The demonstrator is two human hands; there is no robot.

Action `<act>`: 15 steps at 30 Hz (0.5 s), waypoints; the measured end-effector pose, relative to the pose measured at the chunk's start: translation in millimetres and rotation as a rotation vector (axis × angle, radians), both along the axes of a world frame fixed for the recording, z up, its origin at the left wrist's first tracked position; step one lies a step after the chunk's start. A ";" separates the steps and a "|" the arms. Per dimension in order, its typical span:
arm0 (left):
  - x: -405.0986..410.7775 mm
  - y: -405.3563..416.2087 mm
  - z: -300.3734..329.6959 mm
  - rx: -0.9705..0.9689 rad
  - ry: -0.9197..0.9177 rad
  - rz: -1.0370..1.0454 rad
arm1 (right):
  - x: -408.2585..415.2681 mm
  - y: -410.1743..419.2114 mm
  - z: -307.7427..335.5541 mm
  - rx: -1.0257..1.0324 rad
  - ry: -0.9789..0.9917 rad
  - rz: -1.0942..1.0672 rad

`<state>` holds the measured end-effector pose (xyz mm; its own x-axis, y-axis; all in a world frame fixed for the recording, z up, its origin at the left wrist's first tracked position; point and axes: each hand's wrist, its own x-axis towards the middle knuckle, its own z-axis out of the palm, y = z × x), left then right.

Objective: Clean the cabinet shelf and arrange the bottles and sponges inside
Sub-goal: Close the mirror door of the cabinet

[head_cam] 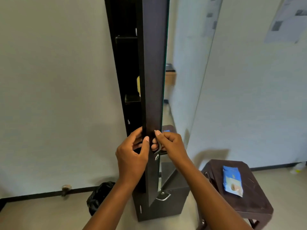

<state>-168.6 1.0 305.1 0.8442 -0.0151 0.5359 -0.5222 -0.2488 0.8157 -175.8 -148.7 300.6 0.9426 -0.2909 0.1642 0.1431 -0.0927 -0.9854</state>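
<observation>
Tall cabinet door (153,80) stands edge-on, long axis vertical, half open. Right hand (171,143) grip closed on the metal handle (158,147); left hand (131,155) pinches the door edge. Shelves (131,98) lie left, behind the door; a yellow item (138,86) sits there.

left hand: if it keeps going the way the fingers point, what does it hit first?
The left hand is already on the edge of the cabinet door, fingers curled round it. Pushed further, it would likely enter the dark cabinet opening; the nearest thing inside cannot be told, depth unclear.
</observation>
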 end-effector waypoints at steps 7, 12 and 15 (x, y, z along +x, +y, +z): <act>66.6 24.8 3.6 0.069 0.030 0.081 | 60.2 24.2 -0.1 -0.028 0.000 0.065; 99.0 32.7 5.4 0.161 0.035 0.104 | 88.4 32.3 -5.9 -0.061 -0.022 0.036; 113.6 37.3 6.2 0.171 0.053 0.127 | 102.2 35.8 -5.4 -0.059 -0.003 0.016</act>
<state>-55.0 38.3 311.3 0.8719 0.0059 0.4896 -0.4357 -0.4469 0.7813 -73.6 -112.9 295.1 0.9467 -0.2650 0.1831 0.1475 -0.1486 -0.9778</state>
